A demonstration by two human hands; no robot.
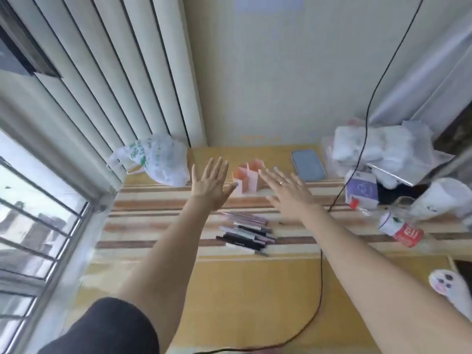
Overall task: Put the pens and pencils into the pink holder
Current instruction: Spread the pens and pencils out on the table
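A pink holder (247,180) with divided compartments stands upright toward the back of the striped table top. Several pens and pencils (246,235) lie in a loose pile on the stripes, nearer to me than the holder. My left hand (211,185) is stretched out flat with fingers spread, just left of the holder, holding nothing. My right hand (286,191), with a ring on one finger, is also flat and spread, just right of the holder and partly in front of it. Both forearms reach over the table, one on each side of the pile.
A white plastic bag (155,159) sits at the back left, a grey phone (307,165) at the back right. Bags, a purple box (361,188) and a lying bottle (401,229) crowd the right side. A black cable (321,277) runs across the table. A window is on the left.
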